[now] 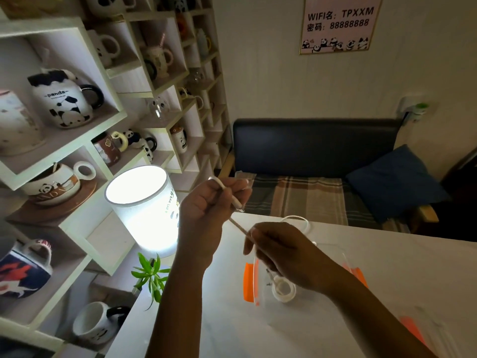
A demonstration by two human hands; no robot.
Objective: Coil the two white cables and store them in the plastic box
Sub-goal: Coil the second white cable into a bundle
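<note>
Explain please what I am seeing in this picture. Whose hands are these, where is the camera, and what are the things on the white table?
There is no machine here. A person wears a wide-angle camera on the head, looking down at their own two bare hands, so the single picture shows their view.

The left hand is closed around one end of a white cable, its plug pointing out. The right hand pinches the same cable lower down, stretched between the hands; the rest loops behind onto the white table.

On the table stands a clear plastic box with orange clips. Inside it lies a second white cable, already coiled.

At the left are a lit lamp, a small green plant and shelves of mugs.
</note>
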